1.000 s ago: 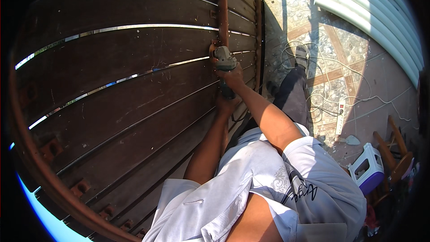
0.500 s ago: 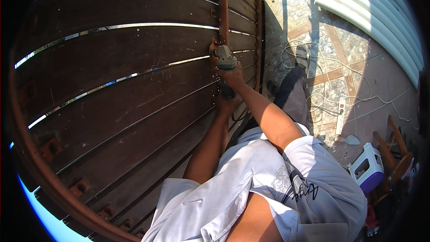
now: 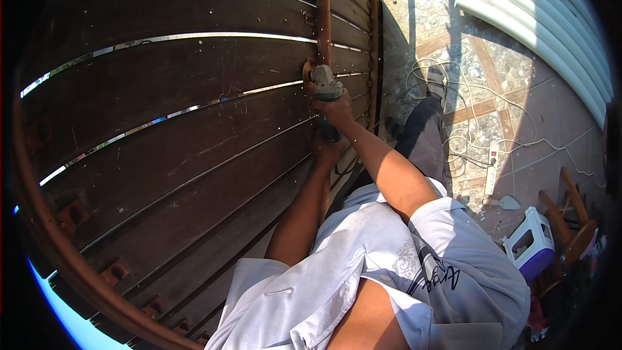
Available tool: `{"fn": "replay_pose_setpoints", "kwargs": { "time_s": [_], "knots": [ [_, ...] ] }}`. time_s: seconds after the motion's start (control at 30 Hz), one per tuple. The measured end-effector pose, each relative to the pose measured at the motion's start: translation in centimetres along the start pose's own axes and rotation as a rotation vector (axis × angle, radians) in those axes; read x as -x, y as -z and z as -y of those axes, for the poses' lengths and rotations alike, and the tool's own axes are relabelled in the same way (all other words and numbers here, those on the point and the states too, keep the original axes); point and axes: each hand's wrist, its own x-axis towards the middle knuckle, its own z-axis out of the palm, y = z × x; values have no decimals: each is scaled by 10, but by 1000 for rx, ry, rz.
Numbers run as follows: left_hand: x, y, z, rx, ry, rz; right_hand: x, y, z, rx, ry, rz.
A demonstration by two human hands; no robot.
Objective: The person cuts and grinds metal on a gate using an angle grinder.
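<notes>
My two hands hold a grey angle grinder [image 3: 326,84] up against the brown slatted panel [image 3: 214,78]. My right hand [image 3: 337,113] is closed around the tool just behind its grey gear head. Lower down, my left hand [image 3: 329,148] wraps the dark rear body, and the tool hides part of its fingers. The grinder's disc [image 3: 307,70] stands edge-on beside a reddish-brown metal post [image 3: 323,19]; whether it touches the metal I cannot tell. A few small specks hang in the air around the tool.
A rusty frame rail [image 3: 29,175] with brackets borders the panel on the left. At right, a pale cord [image 3: 476,100] loops over the tiles to a white power strip [image 3: 492,172]. A trowel [image 3: 506,203], a white-and-purple step stool [image 3: 532,243] and pale corrugated sheets [image 3: 538,10] lie further right.
The dense orange sparks beside the disc have thinned to scattered specks. My hands and the grinder have hardly shifted.
</notes>
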Motion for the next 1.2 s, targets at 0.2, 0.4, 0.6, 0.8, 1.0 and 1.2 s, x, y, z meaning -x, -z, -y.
{"fn": "replay_pose_setpoints", "kwargs": {
  "time_s": [0.2, 0.4, 0.6, 0.8, 1.0, 1.2],
  "knots": [
    [2, 2, -5, -50, 85, -6, 3, 1, 7, 43, -36, -22],
    [2, -2, 1, 30, 13, -35, 6, 0, 10, 44, -38, -38],
    [3, 0, -2, 1, 69, -33, 8, 2, 13, 85, -49, -39],
    [-1, 1, -4, 55, 35, 11, -3, 2, 4, 51, -17, 3],
    [-2, 3, 2, 34, 46, 38, 6, -2, 10, 36, 18, -43],
    [-2, 3, -3, 21, 53, 78, 1, 1, 5, 50, 6, -32]
  ]
}}
